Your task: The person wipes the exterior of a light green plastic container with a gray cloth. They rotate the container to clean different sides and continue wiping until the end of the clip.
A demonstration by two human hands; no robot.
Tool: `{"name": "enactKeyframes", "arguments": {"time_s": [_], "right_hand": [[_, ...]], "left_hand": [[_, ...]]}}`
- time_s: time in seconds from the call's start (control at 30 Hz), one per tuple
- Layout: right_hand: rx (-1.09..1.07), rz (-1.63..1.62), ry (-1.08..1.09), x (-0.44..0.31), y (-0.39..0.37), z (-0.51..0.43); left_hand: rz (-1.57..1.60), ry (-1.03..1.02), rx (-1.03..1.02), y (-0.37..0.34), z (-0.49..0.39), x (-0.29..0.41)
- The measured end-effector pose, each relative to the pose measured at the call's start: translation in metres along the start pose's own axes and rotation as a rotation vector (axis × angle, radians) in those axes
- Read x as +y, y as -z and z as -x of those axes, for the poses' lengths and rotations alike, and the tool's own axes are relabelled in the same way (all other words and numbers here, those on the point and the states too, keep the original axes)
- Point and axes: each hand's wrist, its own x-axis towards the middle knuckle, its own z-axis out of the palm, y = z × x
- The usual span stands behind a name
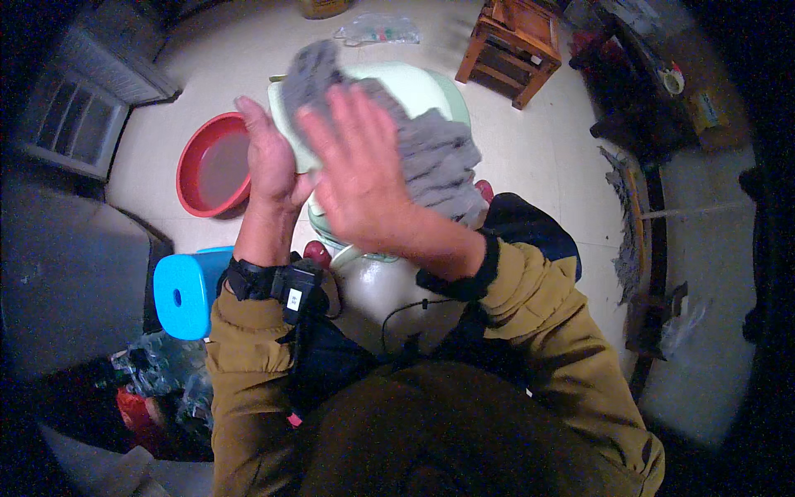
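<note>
A rumpled grey cloth (438, 161) with dark streaks or folds lies across a pale green plastic object (397, 77) with a rounded top. My right hand (363, 168), blurred, is spread over the cloth with its fingers apart. Whether its palm presses on the fabric is hard to tell. At the left edge of the green object is my left hand (273, 155), seen side-on, thumb apart from the raised fingers. Nothing shows in its grasp. A red plastic basin (184, 164) holding murky liquid stands just left of that hand.
A blue plastic stool (205, 298) is by my left forearm. Ahead to the right stands a wooden stool (512, 53). A clear plastic bag (379, 30) lies on the far floor. A mop-like grey fringe (624, 248) hangs at the right. Several plastic bags (152, 366) fill the lower left.
</note>
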Motion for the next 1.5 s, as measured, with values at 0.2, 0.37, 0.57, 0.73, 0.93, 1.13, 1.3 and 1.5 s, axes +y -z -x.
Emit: {"name": "enactKeyframes", "arguments": {"time_s": [0.2, 0.37, 0.57, 0.73, 0.93, 1.13, 1.3, 1.5], "right_hand": [[-0.022, 0.029, 0.138, -0.009, -0.003, -0.01], [0.01, 0.124, 0.021, 0.053, 0.013, -0.011], [0.023, 0.143, -0.299, 0.12, 0.045, -0.03], [0.033, 0.114, -0.443, 0.121, 0.04, -0.03], [0.093, 0.197, -0.1, 0.07, 0.013, -0.039], [0.028, 0.038, 0.04, 0.0, -0.008, -0.023], [-0.003, 0.082, 0.139, 0.015, -0.002, -0.01], [-0.083, 0.131, 0.055, 0.042, 0.013, 0.009]], "left_hand": [[0.031, 0.011, 0.032, 0.015, 0.002, 0.008], [0.017, 0.087, -0.092, 0.015, -0.001, 0.0], [-0.019, 0.033, -0.148, 0.006, -0.002, 0.003], [-0.074, 0.007, -0.153, -0.003, -0.002, 0.007], [-0.069, 0.003, -0.074, -0.006, -0.002, 0.002], [-0.119, -0.015, 0.028, 0.005, -0.003, 0.005], [-0.053, 0.03, -0.048, 0.009, -0.002, 0.0], [-0.167, -0.002, -0.164, 0.015, -0.006, -0.01]]}}
